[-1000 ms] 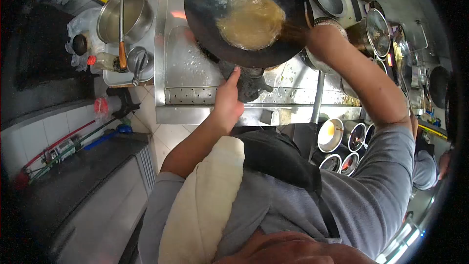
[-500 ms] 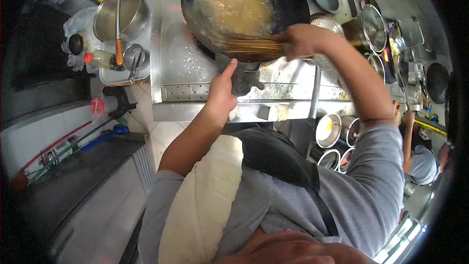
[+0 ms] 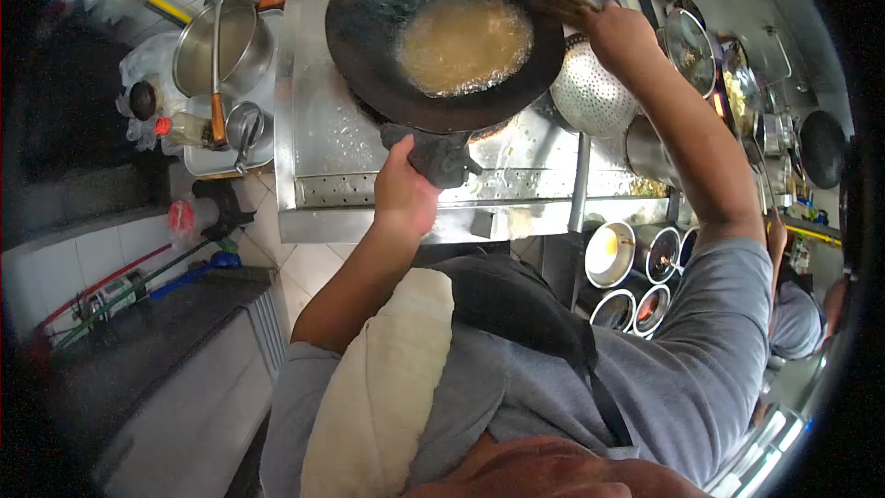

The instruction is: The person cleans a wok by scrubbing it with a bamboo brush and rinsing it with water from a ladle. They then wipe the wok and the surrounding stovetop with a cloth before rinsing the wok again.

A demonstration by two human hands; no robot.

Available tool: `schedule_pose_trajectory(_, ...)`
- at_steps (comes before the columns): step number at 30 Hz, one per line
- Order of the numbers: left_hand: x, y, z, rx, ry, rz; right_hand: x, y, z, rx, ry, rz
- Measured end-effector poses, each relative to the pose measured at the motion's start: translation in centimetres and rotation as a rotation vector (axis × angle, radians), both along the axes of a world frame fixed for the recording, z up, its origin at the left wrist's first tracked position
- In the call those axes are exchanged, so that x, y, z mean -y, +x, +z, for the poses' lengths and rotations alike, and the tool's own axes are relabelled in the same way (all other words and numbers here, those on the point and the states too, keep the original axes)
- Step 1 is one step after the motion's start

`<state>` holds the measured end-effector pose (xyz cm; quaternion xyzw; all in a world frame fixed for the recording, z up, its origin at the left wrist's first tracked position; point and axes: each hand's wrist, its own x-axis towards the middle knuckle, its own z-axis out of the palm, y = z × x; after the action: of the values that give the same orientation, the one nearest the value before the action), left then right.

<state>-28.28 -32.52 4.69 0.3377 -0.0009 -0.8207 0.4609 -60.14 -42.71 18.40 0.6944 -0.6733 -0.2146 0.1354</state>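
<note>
A large black wok point(image 3: 369, 46) stands on the steel stove, with bubbly brownish liquid point(image 3: 466, 41) pooled in it. My left hand point(image 3: 406, 189) grips a dark grey cloth point(image 3: 441, 157) wrapped at the wok's near edge, thumb on top. At the wok's right rim, my right hand point(image 3: 622, 35) is closed round a brown bamboo brush point(image 3: 570, 5), whose bristles point up and left, partly blurred. Right of the wok, below that hand, lies a perforated metal strainer point(image 3: 592, 90).
A steel pot point(image 3: 217, 46) with a ladle point(image 3: 218, 74) and a bottle point(image 3: 189, 129) stand at the left. Several round containers point(image 3: 610, 254) sit below the stove's right side. Another person point(image 3: 797, 318) stands at the far right.
My right hand has moved the brush from inside the wok to beyond its upper right rim. The liquid now lies in a rounder pool. The strainer shows more fully.
</note>
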Motion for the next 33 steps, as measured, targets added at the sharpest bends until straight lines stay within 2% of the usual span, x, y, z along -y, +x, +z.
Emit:
schedule_pose_trajectory(3,-0.2,0.2,-0.1,-0.074,0.082,0.095,-0.6,2.6,1.5,0.143,0.074,-0.061)
schedule_pose_trajectory(4,-0.3,0.1,-1.4,-0.035,0.119,0.064,-0.6,3.1,0.9,0.207,0.182,-0.033)
schedule_pose_trajectory(5,-0.3,0.0,-2.6,0.003,0.154,0.032,-1.1,3.6,0.8,0.176,0.294,0.102)
schedule_pose_trajectory(7,0.1,-1.1,-3.1,0.038,0.132,0.051,-1.3,6.7,0.3,0.224,0.457,-0.024)
schedule_pose_trajectory(9,0.7,-1.4,-3.1,0.077,0.121,0.071,2.1,6.3,-4.0,0.244,0.502,0.062)
schedule_pose_trajectory(10,1.0,-1.5,-2.9,0.006,0.120,0.026,4.1,6.1,-6.8,0.258,0.552,0.132)
schedule_pose_trajectory(13,1.8,-1.8,-4.0,-0.087,0.093,-0.049,9.5,8.1,-13.7,0.539,0.245,-0.007)
schedule_pose_trajectory(14,2.2,-1.7,-4.3,-0.116,0.057,-0.078,9.3,9.4,-13.9,0.509,0.291,0.002)
schedule_pose_trajectory(16,2.4,-1.8,-3.9,-0.029,0.090,-0.061,7.7,10.6,-13.1,0.487,0.324,0.016)
schedule_pose_trajectory(18,2.6,-1.9,-4.2,0.020,0.142,-0.059,5.5,9.4,-11.3,0.406,0.562,0.101)
schedule_pose_trajectory(20,2.4,-2.2,-6.1,0.017,0.106,-0.072,2.2,8.0,-5.9,0.440,0.592,0.154)
schedule_pose_trajectory(21,2.4,-2.3,-6.6,0.014,0.074,-0.085,1.9,6.9,-5.0,0.435,0.577,0.206)
schedule_pose_trajectory(23,2.3,-2.2,-3.5,0.029,0.126,-0.112,4.1,6.1,-4.2,0.152,0.666,0.049)
schedule_pose_trajectory(25,2.2,-2.5,-2.9,0.184,0.141,-0.109,6.3,6.9,-4.9,0.250,0.387,0.056)
schedule_pose_trajectory(29,2.2,-2.3,-3.6,0.171,0.133,-0.081,11.9,10.1,-17.4,0.425,-0.030,0.047)
schedule_pose_trajectory(31,2.0,-2.0,-3.3,0.176,0.150,-0.091,8.5,12.8,-15.1,0.572,0.116,-0.021)
schedule_pose_trajectory(33,1.8,-1.6,-2.6,0.181,0.137,-0.088,4.5,12.9,-11.3,0.568,0.286,0.019)
